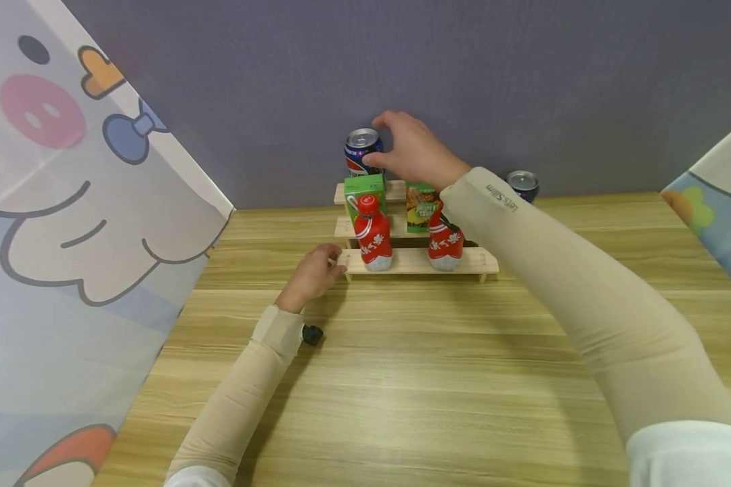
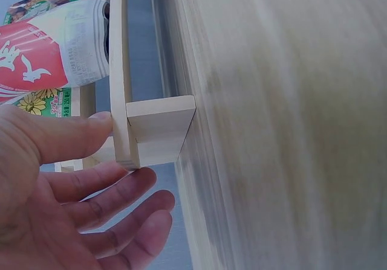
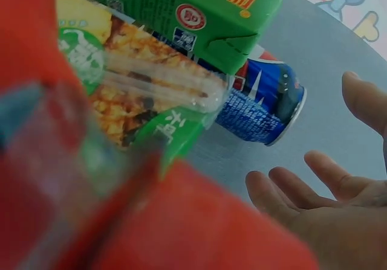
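My left hand (image 1: 312, 274) is at the left end of a small stepped wooden shelf (image 1: 402, 260). Its thumb and fingertips (image 2: 144, 178) pinch the end of the lowest board. Above the top step my right hand (image 1: 411, 152) reaches beside a blue soda can (image 1: 363, 145). Fingers and thumb are spread, and the right wrist view shows a gap between the hand and the can (image 3: 263, 98). On the middle step stand a green drink carton (image 1: 356, 186) and a green-and-brown snack packet (image 1: 422, 206). Two red bottles (image 1: 374, 243), (image 1: 445, 249) stand on the lowest step.
Another dark soda can (image 1: 522, 184) stands at the back right, partly behind my right sleeve. A grey wall panel (image 1: 280, 101) rises behind the shelf, and a cartoon-printed panel (image 1: 97, 223) borders the wooden table (image 1: 402, 379) on the left.
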`<action>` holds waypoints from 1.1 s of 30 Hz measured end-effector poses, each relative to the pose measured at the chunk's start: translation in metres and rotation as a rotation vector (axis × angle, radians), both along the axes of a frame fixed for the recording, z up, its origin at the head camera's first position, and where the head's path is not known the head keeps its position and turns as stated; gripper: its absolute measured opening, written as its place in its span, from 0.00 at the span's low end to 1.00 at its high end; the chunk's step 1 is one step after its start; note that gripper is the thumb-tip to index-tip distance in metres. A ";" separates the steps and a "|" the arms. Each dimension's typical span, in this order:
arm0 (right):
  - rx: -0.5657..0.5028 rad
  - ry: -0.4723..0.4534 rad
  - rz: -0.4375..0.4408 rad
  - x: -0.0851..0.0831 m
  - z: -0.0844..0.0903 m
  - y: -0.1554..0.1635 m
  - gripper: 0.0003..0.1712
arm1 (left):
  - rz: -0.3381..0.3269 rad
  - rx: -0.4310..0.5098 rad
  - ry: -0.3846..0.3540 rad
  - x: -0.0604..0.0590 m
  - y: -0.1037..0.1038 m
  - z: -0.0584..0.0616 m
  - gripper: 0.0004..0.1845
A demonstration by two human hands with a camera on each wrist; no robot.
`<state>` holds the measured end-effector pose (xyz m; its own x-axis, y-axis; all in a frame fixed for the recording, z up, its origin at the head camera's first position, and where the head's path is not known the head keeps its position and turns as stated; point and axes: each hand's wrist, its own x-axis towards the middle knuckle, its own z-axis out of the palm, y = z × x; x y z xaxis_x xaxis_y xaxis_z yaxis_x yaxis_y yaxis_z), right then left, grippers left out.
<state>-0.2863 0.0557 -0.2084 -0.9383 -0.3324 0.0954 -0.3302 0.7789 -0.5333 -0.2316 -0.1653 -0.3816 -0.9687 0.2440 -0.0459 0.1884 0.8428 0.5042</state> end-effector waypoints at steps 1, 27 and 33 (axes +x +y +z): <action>0.006 -0.002 0.002 -0.001 0.000 -0.001 0.41 | 0.001 -0.002 -0.002 0.000 0.000 0.000 0.22; 0.065 -0.054 -0.038 -0.005 0.011 -0.027 0.43 | 0.002 0.003 -0.004 0.001 0.002 0.003 0.22; 0.055 -0.055 -0.088 -0.009 0.005 -0.036 0.41 | 0.003 -0.003 0.001 0.001 0.002 0.003 0.22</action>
